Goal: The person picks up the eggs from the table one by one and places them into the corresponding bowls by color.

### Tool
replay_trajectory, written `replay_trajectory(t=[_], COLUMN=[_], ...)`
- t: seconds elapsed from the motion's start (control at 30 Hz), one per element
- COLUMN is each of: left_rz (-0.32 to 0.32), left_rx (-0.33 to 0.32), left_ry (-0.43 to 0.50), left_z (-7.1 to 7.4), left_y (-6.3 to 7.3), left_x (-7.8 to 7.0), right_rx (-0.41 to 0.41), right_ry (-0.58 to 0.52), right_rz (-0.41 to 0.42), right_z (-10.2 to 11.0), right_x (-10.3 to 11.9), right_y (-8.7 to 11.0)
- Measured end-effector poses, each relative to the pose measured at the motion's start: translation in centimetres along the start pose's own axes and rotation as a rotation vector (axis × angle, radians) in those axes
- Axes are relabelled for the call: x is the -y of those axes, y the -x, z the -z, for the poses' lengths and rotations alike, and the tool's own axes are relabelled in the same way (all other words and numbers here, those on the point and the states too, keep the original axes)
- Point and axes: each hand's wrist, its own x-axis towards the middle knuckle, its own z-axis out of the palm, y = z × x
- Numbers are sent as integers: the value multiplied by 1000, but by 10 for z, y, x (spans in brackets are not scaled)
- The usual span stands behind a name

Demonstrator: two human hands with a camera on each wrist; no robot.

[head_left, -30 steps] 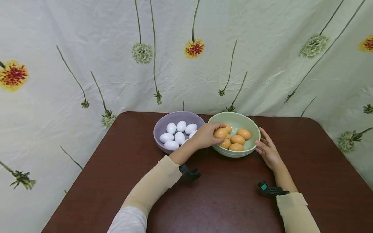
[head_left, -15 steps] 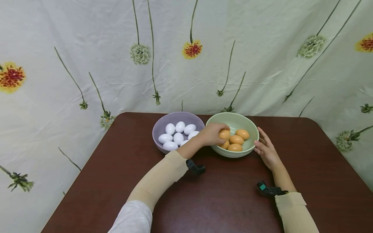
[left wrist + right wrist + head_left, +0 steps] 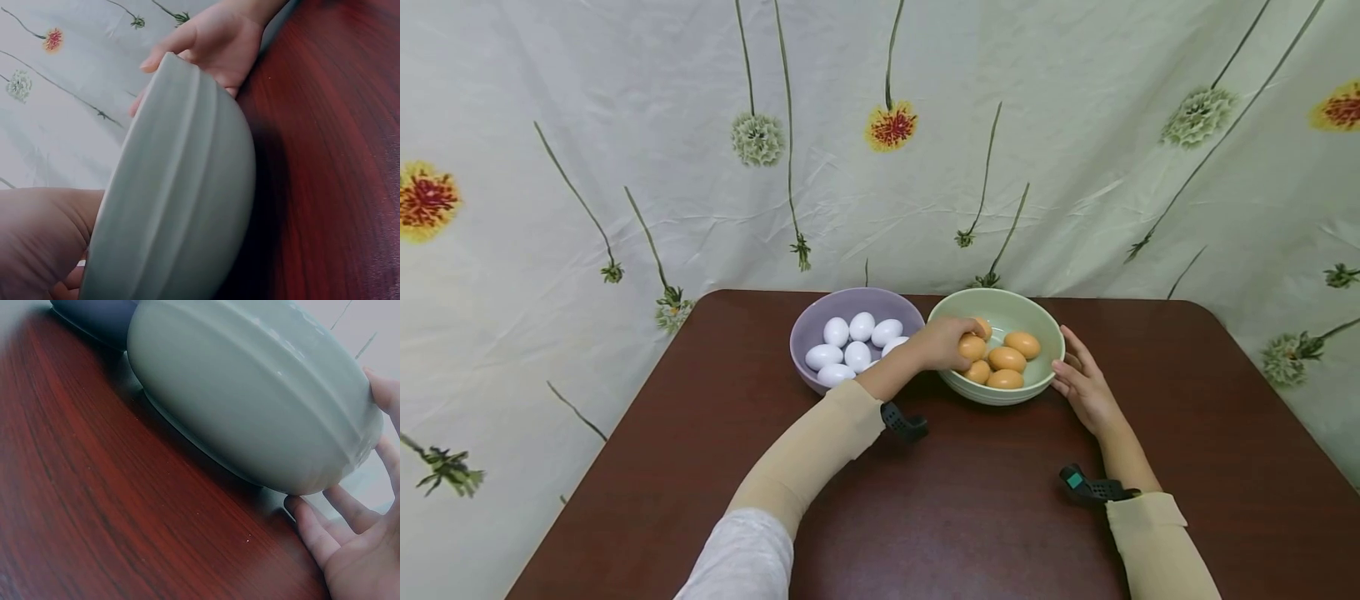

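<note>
My left hand reaches into the pale green bowl from its left side. Its fingers and thumb are around an orange-brown egg among several others like it. The left wrist view shows the bowl's ribbed outer wall hiding the egg, with part of my left hand at the rim. My right hand rests against the bowl's right side, fingers spread. In the right wrist view, the right hand's fingertips are right at the bowl's outer wall.
A purple bowl with several white eggs stands close left of the green bowl. Both sit near the far edge of a dark red-brown table. A flowered cloth hangs behind.
My left hand has moved slightly right and down in the green bowl with the egg, then back a touch to the left. My right hand stays at the bowl's side.
</note>
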Motion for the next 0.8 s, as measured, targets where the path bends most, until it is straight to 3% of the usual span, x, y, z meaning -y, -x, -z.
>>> replay_trajectory(t=[0.2,0.53,0.8], left_rz=[28,34,62], left_rx=[48,126,175], left_ry=[-54,-169,-196], left_z=[1,2,0], left_y=[-4,-11,-14], left_x=[-2,-7,-10], right_rx=[-29,-34,-32], right_ry=[4,5,-4], right_rz=[-46,-48,-43], right_z=[-2,-3,-3], right_x=[5,5,6], right_y=[1,0,1])
